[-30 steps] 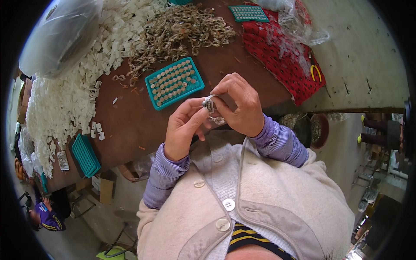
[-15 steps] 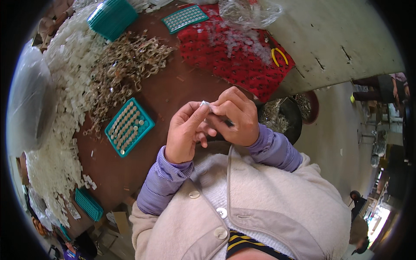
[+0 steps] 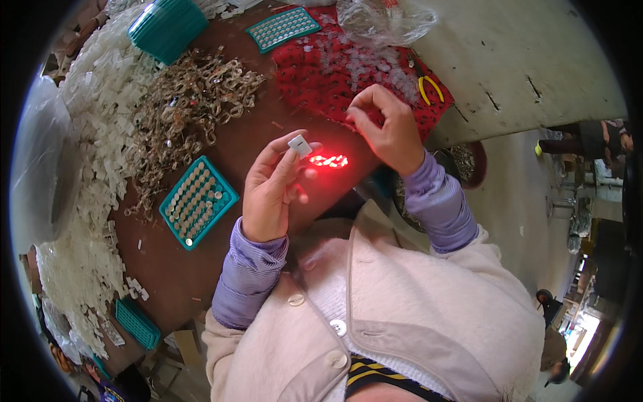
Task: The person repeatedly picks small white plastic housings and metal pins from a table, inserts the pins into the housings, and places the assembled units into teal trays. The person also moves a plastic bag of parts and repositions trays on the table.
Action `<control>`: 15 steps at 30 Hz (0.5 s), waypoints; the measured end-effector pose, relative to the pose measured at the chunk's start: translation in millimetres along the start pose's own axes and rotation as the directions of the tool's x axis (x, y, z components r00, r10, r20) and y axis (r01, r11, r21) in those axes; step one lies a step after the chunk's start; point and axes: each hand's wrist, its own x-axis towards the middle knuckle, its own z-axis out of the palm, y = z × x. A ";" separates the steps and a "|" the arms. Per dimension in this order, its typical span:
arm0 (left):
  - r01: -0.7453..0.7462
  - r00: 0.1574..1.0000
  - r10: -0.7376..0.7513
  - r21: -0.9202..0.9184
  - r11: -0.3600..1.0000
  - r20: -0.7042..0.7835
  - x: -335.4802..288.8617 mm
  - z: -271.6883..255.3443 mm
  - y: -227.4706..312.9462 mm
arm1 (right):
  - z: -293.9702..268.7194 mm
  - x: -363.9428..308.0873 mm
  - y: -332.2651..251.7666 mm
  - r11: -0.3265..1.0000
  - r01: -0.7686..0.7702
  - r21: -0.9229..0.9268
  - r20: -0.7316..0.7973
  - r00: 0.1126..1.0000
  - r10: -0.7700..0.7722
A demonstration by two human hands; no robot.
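Between its thumb and fingers, my left hand (image 3: 271,184) pinches a small white plastic case (image 3: 299,145) with a dark slot in its face. Beside that case a coiled string of lights (image 3: 328,161) glows bright red above the brown tabletop. My right hand (image 3: 392,127) is apart from it, over the near edge of a red patterned cloth (image 3: 301,74). Its fingers are curled with thumb and forefinger together; what they hold, if anything, is too small to make out. To the left of my left hand lies a teal tray (image 3: 232,195) with rows of round discs.
A tangled heap of wire strings (image 3: 194,100) and a broad pile of white plastic pieces (image 3: 80,221) cover the left. Farther off are stacked teal trays (image 3: 167,30) and another disc tray (image 3: 283,30). Yellow-handled pliers (image 3: 432,90) lie on the cloth; a dark red tub (image 3: 479,164) stands right.
My hands were together at a small white piece. My right hand has moved away, up and right, while my left shifted slightly left. Red lights now glow beside the case.
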 end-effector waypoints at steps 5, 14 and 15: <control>-0.004 0.999 0.003 0.018 1.000 0.048 -9.6 6.1 -12.6 | 15.4 -21.2 -41.7 0.938 0.317 0.137 -0.027 0.948 -0.317; -0.113 0.986 0.091 0.160 0.981 0.141 -27.0 7.0 6.2 | 1.5 -26.3 -62.8 0.900 0.387 0.203 0.123 0.901 -0.415; -0.110 0.985 0.081 0.198 0.974 0.150 -27.4 6.0 10.6 | 0.4 -24.5 -65.8 0.903 0.376 0.208 0.147 0.901 -0.409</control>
